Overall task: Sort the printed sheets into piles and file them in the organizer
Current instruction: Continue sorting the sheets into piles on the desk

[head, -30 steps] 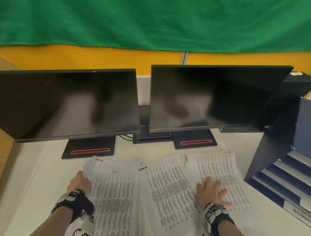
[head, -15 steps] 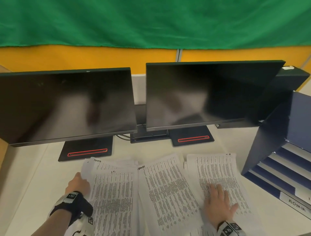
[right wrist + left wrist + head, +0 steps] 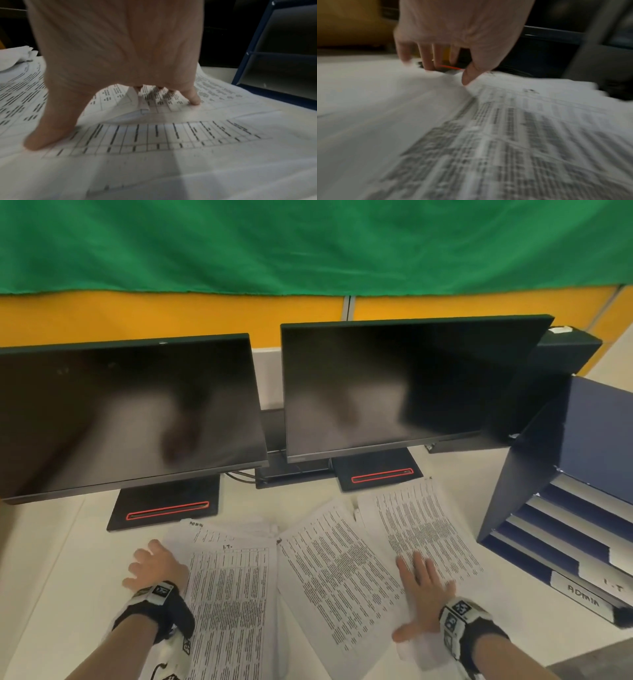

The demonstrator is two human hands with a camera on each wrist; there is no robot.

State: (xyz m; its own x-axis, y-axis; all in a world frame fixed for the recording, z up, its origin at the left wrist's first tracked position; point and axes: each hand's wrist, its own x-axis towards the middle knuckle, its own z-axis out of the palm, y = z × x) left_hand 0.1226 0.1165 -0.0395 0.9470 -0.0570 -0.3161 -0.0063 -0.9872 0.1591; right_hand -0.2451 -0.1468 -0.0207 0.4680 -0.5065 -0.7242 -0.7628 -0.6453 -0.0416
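on the white desk [image 3: 85, 542] before two monitors, the right hand [image 3: 423, 594], fingers spread flat, has slid back along the right pile [image 3: 421, 522], seemingly dragging it, while the left hand [image 3: 154, 565] rests relaxed at the left pile [image 3: 229, 594]; organizer [image 3: 561, 498] unfilled.

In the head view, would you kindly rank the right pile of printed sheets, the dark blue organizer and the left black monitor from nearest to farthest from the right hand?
1. Right pile of printed sheets: under the right hand.
2. Dark blue organizer: to its right.
3. Left black monitor: far left, behind.
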